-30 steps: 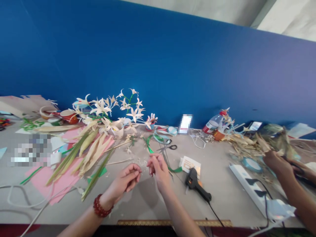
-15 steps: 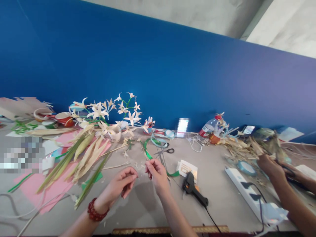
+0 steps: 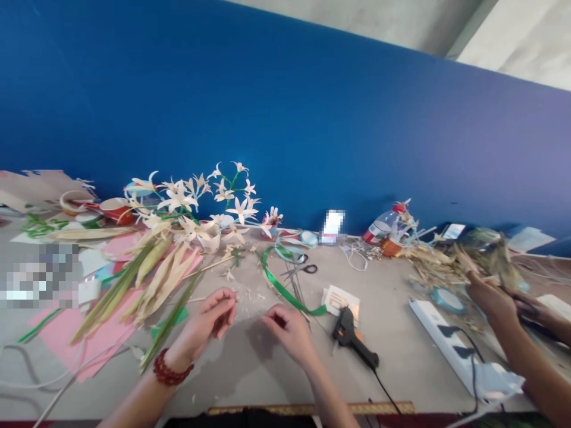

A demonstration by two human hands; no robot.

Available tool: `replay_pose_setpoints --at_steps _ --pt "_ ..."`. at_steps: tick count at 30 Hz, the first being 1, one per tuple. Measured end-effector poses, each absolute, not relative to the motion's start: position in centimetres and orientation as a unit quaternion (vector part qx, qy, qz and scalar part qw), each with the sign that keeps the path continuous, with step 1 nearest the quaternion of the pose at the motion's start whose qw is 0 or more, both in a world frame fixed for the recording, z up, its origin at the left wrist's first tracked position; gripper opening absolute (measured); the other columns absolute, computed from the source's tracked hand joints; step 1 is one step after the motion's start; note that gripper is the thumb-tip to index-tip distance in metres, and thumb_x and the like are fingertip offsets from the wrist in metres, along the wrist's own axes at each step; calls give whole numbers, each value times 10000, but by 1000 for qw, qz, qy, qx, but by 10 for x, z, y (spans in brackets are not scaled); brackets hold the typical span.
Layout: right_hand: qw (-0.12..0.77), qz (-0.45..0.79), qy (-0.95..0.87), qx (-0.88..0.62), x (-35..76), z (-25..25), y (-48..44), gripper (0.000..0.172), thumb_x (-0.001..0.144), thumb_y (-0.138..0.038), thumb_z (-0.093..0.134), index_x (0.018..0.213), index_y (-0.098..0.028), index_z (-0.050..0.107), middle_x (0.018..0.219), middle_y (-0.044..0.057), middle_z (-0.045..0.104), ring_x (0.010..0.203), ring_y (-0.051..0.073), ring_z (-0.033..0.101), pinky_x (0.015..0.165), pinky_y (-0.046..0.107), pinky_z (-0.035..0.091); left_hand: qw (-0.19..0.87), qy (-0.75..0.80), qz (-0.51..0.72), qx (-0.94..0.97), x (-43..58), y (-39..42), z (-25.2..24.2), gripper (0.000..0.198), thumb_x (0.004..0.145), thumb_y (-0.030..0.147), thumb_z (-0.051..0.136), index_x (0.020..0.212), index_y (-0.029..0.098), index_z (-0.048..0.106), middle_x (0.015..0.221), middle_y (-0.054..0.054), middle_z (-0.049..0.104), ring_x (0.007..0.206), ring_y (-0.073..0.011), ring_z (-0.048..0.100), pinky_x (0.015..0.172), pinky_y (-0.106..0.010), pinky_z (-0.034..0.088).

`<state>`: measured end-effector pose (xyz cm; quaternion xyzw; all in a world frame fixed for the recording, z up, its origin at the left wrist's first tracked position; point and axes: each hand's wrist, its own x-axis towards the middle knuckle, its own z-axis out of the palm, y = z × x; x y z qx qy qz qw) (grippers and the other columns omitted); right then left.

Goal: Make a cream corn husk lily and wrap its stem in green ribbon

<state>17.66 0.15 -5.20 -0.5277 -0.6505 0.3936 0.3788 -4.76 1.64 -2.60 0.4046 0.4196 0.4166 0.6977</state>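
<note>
My left hand point(image 3: 209, 321), with a red bead bracelet point(image 3: 172, 367) on the wrist, hovers above the grey table just right of a long green husk strip point(image 3: 167, 321). Its fingers are curled in, thumb against forefinger; whatever may be pinched there is too small to name. To its right, my right hand point(image 3: 289, 333) is also closed, thumb and fingertips together, and I cannot make out anything in it. A gap separates the two hands. Behind the right hand lie a green ribbon point(image 3: 285, 291) and black-handled scissors point(image 3: 307, 268). A black glue gun point(image 3: 352, 339) rests to its right.
White husk flowers point(image 3: 178, 199) stand in cups at the back left. Pale husks point(image 3: 160, 279) lie on pink paper point(image 3: 84, 351). On the right are a power strip point(image 3: 441, 339), a tape roll point(image 3: 447, 300) and another person's hands point(image 3: 495, 300). A bottle point(image 3: 381, 226) stands by the blue wall.
My hands have moved apart, the left one going left and the right one dropping lower towards me. More of the green ribbon shows now. The view has shifted slightly.
</note>
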Motion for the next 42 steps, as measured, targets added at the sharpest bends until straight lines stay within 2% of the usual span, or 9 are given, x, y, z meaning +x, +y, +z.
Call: replay_pose_setpoints --at_steps 2,5,9,16,22,28,35,42 --pt "367 360 -667 -540 181 -51 4 123 844 -299 620 774 -228 691 669 0 640 582 155 543 549 241 385 695 424 420 401 -47 17 -27 233 839 396 629 864 182 540 593 51 534 406 -30 334 394 -160 164" --pt "349 328 -691 -542 180 -45 15 126 872 -244 564 851 -225 687 750 23 687 636 175 606 593 257 432 699 429 420 390 -47 18 -29 261 820 408 650 828 182 521 571 64 498 408 -25 277 394 -164 113" --pt "304 272 -753 -516 163 -33 45 112 857 -212 591 850 -234 700 762 20 693 658 174 606 610 256 412 691 428 435 387 -46 19 -36 291 817 422 660 798 185 493 553 71 472 412 -29 277 391 -165 106" --pt "252 244 -799 -488 134 -34 80 84 798 -170 666 796 -235 719 739 12 701 673 170 609 621 241 392 708 407 443 369 -47 22 -53 273 837 402 638 799 182 482 553 75 486 353 -7 264 375 -177 92" --pt "226 185 -788 -542 165 -21 100 122 839 -182 611 845 -217 727 818 44 727 720 189 623 628 244 379 739 365 456 335 -50 25 -53 244 863 351 617 776 168 481 575 62 529 343 5 300 383 -172 145" --pt "187 147 -801 -549 157 -19 135 153 850 -186 594 917 -206 730 911 63 738 825 198 642 711 247 400 737 359 460 341 -47 24 -59 239 868 338 612 762 168 482 572 58 527 350 -4 325 381 -170 157" --pt "149 120 -811 -553 123 -34 161 169 846 -203 584 922 -212 734 937 64 755 847 205 656 687 239 400 723 394 462 330 -47 21 -61 288 819 388 665 763 172 485 550 64 498 385 -16 310 374 -160 149" --pt "145 90 -772 -612 188 -17 176 181 854 -202 561 904 -167 732 912 94 744 838 217 649 686 257 401 722 395 459 334 -44 20 -58 288 820 392 669 765 166 498 555 62 492 395 -18 308 369 -151 167"
